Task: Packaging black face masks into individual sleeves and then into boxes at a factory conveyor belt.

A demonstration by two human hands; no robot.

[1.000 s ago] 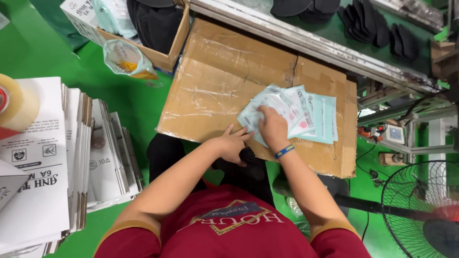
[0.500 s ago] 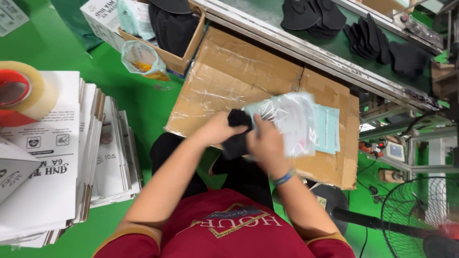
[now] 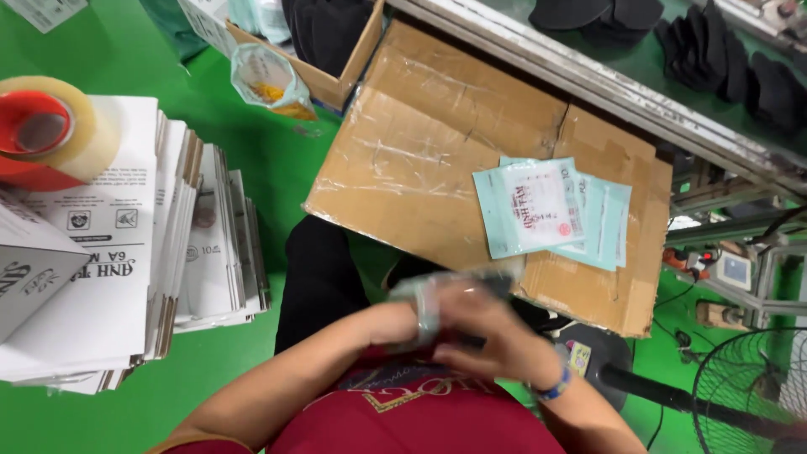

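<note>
Near the lap, the left hand and right hand pinch a blurred clear pouch, best kept taut and level, near the flat packets on the cardboard tabletop.

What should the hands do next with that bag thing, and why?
Probably slide the dark piece fully into the clear pouch. Both the left hand and the right hand grip it close to the body, blurred, while finished packets lie stacked on the cardboard sheet.
</note>
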